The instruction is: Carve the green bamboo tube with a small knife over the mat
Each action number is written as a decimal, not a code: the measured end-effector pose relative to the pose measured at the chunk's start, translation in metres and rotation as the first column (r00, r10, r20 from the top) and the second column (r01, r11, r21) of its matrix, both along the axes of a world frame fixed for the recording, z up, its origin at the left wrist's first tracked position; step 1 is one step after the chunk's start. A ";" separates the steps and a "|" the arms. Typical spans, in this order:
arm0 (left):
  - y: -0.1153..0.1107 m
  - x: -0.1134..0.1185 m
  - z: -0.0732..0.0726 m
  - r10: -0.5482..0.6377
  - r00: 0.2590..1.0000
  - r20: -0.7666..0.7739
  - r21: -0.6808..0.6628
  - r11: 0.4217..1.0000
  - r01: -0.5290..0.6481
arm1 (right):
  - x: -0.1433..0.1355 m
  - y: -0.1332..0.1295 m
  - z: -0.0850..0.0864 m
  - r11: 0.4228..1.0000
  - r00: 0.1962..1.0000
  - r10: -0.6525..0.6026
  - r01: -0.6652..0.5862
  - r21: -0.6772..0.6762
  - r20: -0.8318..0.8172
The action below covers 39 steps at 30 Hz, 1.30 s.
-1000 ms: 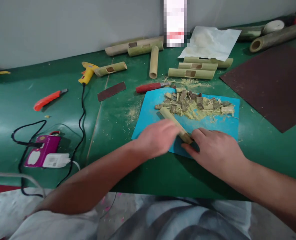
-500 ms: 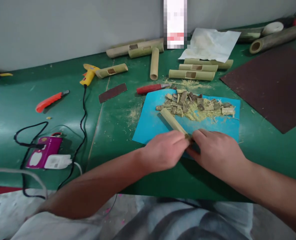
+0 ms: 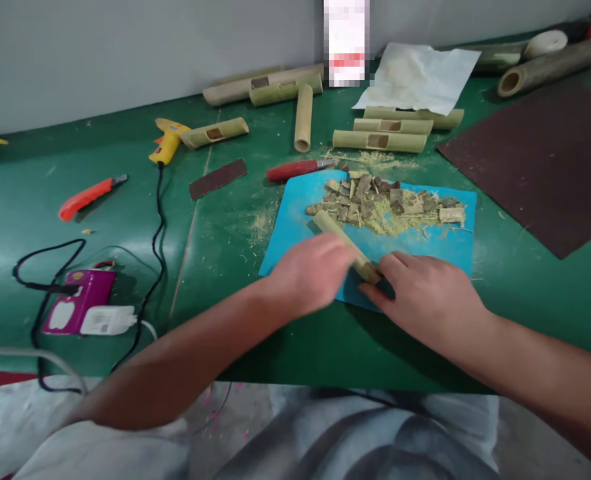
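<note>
A short pale-green bamboo tube slants across a blue sheet, its near end toward me. My left hand, a little blurred, is closed against the tube's middle, with its fingertips hidden behind the knuckles. At the near end, my right hand grips the tube between thumb and fingers. Beyond the tube's far end lies a heap of bamboo chips and shavings. A red-handled knife rests at the sheet's upper left edge.
Several cut bamboo tubes lie toward the wall, some with notches. Leftward are a yellow glue gun, an orange cutter, a sandpaper strip and a purple power box with cords. A large dark sheet covers the right side.
My left hand has moved left and slightly up along the tube, away from my right hand. More of the tube's near end shows. The whole view has shifted slightly.
</note>
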State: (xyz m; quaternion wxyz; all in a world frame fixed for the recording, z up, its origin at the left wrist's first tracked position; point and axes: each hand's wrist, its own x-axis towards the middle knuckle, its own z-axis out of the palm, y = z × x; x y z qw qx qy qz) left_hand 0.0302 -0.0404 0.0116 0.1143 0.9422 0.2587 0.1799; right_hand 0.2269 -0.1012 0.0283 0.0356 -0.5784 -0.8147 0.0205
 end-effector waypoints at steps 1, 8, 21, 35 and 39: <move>-0.001 0.000 0.000 -0.038 0.999 -0.018 -0.009 0.999 0.038 | 0.000 0.000 0.000 1.000 1.000 0.014 -0.014 -0.001 -0.004; 0.002 -0.002 0.000 0.053 0.998 0.017 0.052 0.997 -0.054 | 0.000 0.000 0.001 1.000 1.000 -0.019 0.019 -0.024 0.000; 0.004 -0.003 0.001 0.009 1.000 -0.014 0.048 0.999 -0.009 | 0.001 -0.001 -0.002 0.999 0.999 0.020 -0.019 0.026 -0.034; 0.005 -0.004 -0.003 0.084 0.996 0.043 0.044 0.995 -0.086 | 0.001 -0.001 -0.006 0.992 0.999 0.011 -0.004 0.124 -0.054; 0.001 -0.002 -0.002 0.018 1.000 -0.013 0.024 1.000 -0.017 | 0.001 -0.001 -0.006 0.991 0.997 0.041 -0.032 0.132 -0.064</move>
